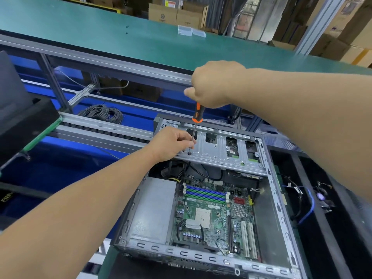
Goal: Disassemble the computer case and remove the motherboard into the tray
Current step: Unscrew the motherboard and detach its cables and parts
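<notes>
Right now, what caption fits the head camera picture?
Right hand drives screwdriver into drive cage, left hand steadying.

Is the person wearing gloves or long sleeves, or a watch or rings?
No gloves: the left hand and right hand are both bare. No sleeves show either; both forearms are uncovered all the way to the picture's edge. No watch, bracelet or ring is visible on the wrists or fingers, and nothing is drawn or marked on them.

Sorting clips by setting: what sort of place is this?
Likely an electronics assembly or teardown line in a warehouse: a long green-matted workbench, a roller conveyor and stacked cardboard boxes behind.
</notes>
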